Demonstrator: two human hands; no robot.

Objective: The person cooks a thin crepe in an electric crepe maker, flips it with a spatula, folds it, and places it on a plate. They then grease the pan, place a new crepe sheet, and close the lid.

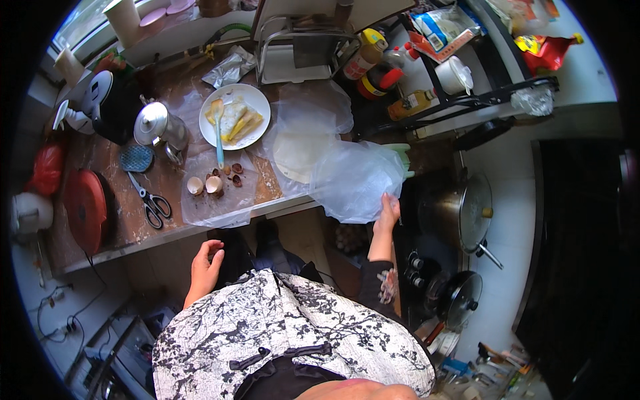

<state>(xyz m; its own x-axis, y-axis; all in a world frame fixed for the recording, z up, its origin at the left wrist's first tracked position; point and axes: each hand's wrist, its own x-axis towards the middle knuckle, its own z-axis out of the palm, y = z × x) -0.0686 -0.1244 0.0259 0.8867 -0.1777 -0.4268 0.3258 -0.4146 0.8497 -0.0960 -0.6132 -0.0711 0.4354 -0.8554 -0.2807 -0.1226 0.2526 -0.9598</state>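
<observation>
My right hand [387, 212] pinches the edge of a thin translucent plastic sheet or bag [357, 180] at the counter's front right. To its left lies a stack of pale, round, flat dough sheets [295, 152], partly covered by the plastic. My left hand [206, 260] hangs empty in front of the counter, its fingers loosely curled and apart. Above it on the counter, a plastic sheet [220, 212] carries two halves of eggshell [214, 185] and some brown shells [236, 179]. A white plate [257, 105] farther back holds a folded egg-filled flatbread [240, 120] and a blue-handled spatula [220, 145].
Scissors [150, 200], a blue scrub pad [136, 159], a metal pot [162, 125] and a red round appliance [85, 210] stand left. Bottles [367, 57] and a black rack [480, 95] fill the back right. A lidded pot [450, 215] and lidded pan [460, 297] stand right.
</observation>
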